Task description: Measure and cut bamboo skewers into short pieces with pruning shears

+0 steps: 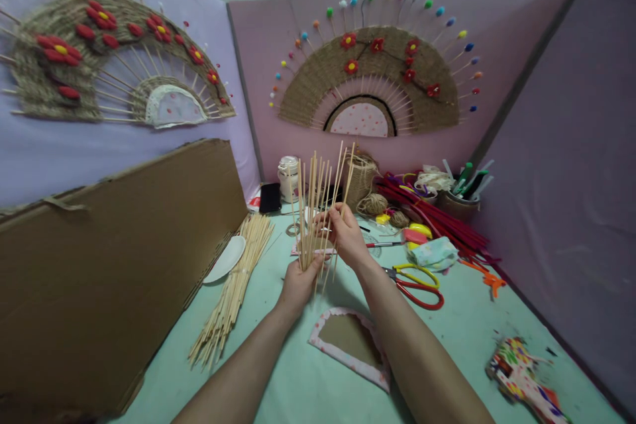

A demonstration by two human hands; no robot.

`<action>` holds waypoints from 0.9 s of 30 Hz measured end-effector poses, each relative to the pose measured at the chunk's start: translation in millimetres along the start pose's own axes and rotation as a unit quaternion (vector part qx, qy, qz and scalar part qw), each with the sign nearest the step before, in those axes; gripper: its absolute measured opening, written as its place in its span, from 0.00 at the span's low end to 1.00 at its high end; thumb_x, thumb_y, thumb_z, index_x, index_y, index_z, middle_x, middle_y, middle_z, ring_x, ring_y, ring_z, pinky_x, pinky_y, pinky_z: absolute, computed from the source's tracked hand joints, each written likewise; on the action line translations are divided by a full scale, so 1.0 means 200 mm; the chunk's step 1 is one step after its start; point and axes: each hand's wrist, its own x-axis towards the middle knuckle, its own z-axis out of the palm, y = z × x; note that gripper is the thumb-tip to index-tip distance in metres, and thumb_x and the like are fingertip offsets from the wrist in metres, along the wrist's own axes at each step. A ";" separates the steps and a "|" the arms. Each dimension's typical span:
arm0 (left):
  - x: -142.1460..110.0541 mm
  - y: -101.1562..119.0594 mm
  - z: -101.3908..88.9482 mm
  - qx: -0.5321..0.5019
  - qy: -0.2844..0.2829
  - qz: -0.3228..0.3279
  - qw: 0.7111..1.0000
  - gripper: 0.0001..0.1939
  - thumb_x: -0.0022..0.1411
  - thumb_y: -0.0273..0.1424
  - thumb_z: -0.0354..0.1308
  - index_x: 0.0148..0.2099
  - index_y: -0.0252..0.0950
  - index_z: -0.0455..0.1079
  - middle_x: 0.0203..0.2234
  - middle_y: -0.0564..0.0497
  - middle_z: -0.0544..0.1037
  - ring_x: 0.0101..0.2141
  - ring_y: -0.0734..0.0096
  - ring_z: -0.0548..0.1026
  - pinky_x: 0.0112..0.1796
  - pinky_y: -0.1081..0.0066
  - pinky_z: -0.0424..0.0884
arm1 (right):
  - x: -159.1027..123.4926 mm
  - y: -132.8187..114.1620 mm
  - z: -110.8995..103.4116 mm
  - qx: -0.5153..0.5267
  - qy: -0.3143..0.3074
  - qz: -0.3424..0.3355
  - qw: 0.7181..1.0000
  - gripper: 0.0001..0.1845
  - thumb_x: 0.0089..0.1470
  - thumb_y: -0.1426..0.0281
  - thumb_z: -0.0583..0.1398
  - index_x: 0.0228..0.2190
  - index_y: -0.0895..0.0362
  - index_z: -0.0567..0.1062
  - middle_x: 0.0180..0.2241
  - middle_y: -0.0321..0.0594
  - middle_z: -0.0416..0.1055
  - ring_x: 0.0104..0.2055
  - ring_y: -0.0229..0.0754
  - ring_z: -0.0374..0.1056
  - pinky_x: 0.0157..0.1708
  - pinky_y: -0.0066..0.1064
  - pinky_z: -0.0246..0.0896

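My left hand [299, 283] grips a loose bunch of thin wooden sticks [311, 212] near their lower ends, above the table. The sticks stand nearly upright and fan out toward the top. To the right of it, my right hand [344, 230] is closed with its fingertips pinching a few of the sticks around mid-height. Below both hands lies a half-round cardboard piece [350, 338] edged with pink dotted cloth; my right forearm covers part of it. A second cloth-edged piece [318, 248] lies behind the sticks, partly hidden.
On the left are a large stick bundle [238, 291], a white plate [226, 260] and a tall cardboard sheet [124, 265]. To the right lie scissors [417, 285], an orange clamp [491, 280] and a patterned glue gun [521, 371]. Twine [372, 203] and red pipe cleaners [437, 212] lie behind.
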 end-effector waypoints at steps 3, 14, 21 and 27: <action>0.00 -0.01 0.00 -0.006 -0.011 0.002 1.000 0.29 0.48 0.52 0.64 0.37 0.29 0.78 0.22 0.50 0.75 0.21 0.76 0.67 0.22 0.76 0.60 | -0.01 0.00 0.01 -0.018 0.016 -0.019 1.000 0.18 0.54 0.55 0.61 0.32 0.52 0.60 0.27 0.30 0.72 0.24 0.34 0.68 0.23 0.26 0.64; 0.00 -0.04 0.02 0.013 0.012 0.031 0.999 0.27 0.46 0.53 0.64 0.32 0.30 0.76 0.23 0.49 0.76 0.25 0.70 0.70 0.30 0.72 0.64 | -0.02 0.05 0.08 -0.027 0.080 -0.068 0.994 0.13 0.56 0.59 0.58 0.32 0.52 0.60 0.19 0.24 0.61 0.16 0.29 0.53 0.16 0.20 0.49; 0.01 -0.06 0.01 0.024 0.020 0.030 0.999 0.29 0.46 0.55 0.63 0.33 0.30 0.75 0.20 0.51 0.73 0.22 0.72 0.67 0.26 0.73 0.62 | -0.03 0.06 0.10 -0.014 0.101 -0.074 0.992 0.13 0.56 0.58 0.58 0.33 0.51 0.60 0.20 0.24 0.61 0.15 0.28 0.49 0.15 0.19 0.44; 0.02 -0.02 0.00 0.042 0.024 0.031 0.998 0.28 0.49 0.56 0.60 0.33 0.32 0.75 0.11 0.60 0.57 0.15 0.79 0.56 0.19 0.76 0.51 | -0.03 0.03 0.08 -0.021 0.101 -0.092 0.990 0.15 0.56 0.55 0.58 0.33 0.52 0.62 0.19 0.24 0.58 0.15 0.28 0.48 0.14 0.19 0.44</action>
